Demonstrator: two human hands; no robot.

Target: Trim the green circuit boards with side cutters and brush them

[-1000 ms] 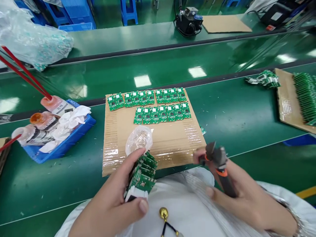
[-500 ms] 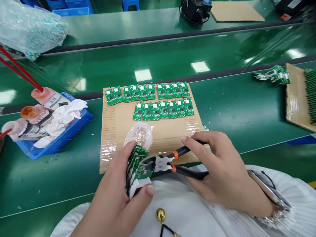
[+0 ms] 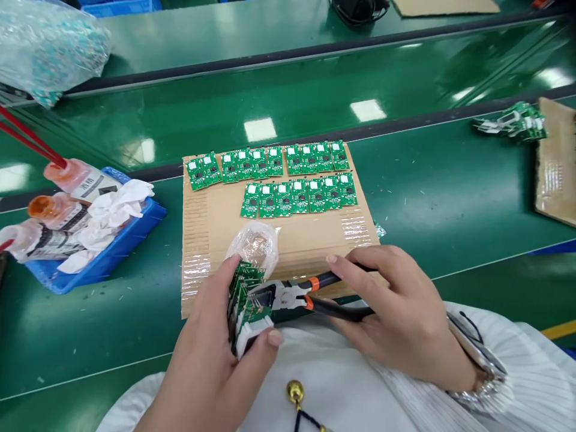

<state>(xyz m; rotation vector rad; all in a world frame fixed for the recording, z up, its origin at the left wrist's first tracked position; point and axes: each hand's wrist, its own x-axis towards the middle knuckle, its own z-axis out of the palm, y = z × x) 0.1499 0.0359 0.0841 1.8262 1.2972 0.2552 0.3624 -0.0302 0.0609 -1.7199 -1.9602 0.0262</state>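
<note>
My left hand is wrapped round a stack of green circuit boards with white connectors, held upright near the cardboard's front edge. Thin pins stick out of the boards. My right hand grips cutting pliers by their black handles with orange bands; the handles are spread. The jaws reach over the face of the nearest board, among its pins, and their tips are hard to make out. Just beyond the stack, a clear plastic bag lies on the cardboard sheet.
Two rows of circuit boards lie on the cardboard's far half. At left stands a blue bin with bottles and white tissue. More boards are heaped at far right beside another cardboard piece.
The pliers and my right hand have shifted slightly left, and the jaws sit a little farther over the board. My left hand still holds the stack. The whole view has shifted slightly.
</note>
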